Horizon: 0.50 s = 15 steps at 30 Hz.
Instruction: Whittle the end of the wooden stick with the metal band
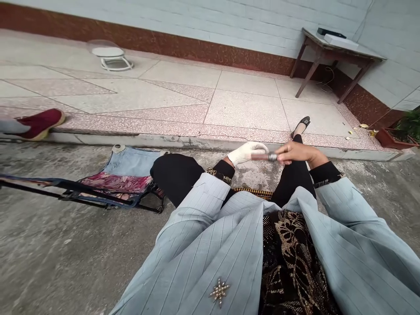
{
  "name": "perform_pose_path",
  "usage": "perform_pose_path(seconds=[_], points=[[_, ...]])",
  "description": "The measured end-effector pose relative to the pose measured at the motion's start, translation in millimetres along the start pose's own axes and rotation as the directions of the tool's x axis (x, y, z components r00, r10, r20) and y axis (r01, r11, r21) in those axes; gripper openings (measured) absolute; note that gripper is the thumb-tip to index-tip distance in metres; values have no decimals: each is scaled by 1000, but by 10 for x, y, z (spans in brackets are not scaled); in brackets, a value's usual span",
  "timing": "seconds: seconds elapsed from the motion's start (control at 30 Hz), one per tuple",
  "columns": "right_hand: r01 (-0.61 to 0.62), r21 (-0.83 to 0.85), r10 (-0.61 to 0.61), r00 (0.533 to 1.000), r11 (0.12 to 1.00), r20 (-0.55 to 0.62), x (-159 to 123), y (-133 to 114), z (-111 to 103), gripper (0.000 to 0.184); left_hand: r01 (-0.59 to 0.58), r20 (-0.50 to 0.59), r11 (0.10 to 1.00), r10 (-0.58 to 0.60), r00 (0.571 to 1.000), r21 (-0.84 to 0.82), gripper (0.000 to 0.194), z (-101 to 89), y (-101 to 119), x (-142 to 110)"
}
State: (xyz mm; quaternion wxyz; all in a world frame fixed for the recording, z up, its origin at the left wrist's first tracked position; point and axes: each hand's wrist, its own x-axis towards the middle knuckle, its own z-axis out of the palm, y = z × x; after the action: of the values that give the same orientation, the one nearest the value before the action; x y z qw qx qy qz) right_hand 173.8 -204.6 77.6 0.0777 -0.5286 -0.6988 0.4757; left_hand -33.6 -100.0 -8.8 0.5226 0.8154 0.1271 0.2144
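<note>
My left hand (pixel 248 153) wears a white knitted glove and is held in front of my knees with its fingers curled. My right hand (pixel 298 153) is bare and closes its fingers on one end of a short, reddish-brown stick-like tool (pixel 260 156) with a silvery band. Motion blurs this tool, so its exact kind does not show. Its brown end reaches across to the gloved fingers. Whatever the glove itself grips is hidden.
A low folding chair (pixel 131 162) with denim and floral cloth stands at my left. Ahead runs a raised tiled step (pixel 243 107). On it are a small white stool (pixel 111 57) and a wooden table (pixel 344 48). Another person's red shoe (pixel 42 124) rests at left; a planter (pixel 395 139) sits right.
</note>
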Motion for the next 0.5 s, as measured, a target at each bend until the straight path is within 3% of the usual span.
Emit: perform_pose_path(seconds=[0.07, 0.17, 0.23, 0.37, 0.5], points=[[152, 206, -95, 960, 967, -264, -34, 10, -35, 38, 59, -56, 992, -65, 996, -109, 32, 24, 10, 0], [179, 284, 13, 826, 942, -564, 5, 92, -66, 36, 86, -54, 989, -93, 994, -119, 31, 80, 13, 11], [89, 264, 101, 773, 960, -626, 54, 174, -68, 32, 70, 1, 994, -70, 998, -89, 29, 123, -3, 24], [-147, 75, 159, 730, 986, -665, 125, 328, -58, 30, 11, 100, 1000, -9, 995, -18, 28, 172, -74, 45], [-442, -204, 192, 698, 874, -690, 191, 373, -30, 33, -28, 79, 988, 16, 997, 152, 30, 145, -129, 49]])
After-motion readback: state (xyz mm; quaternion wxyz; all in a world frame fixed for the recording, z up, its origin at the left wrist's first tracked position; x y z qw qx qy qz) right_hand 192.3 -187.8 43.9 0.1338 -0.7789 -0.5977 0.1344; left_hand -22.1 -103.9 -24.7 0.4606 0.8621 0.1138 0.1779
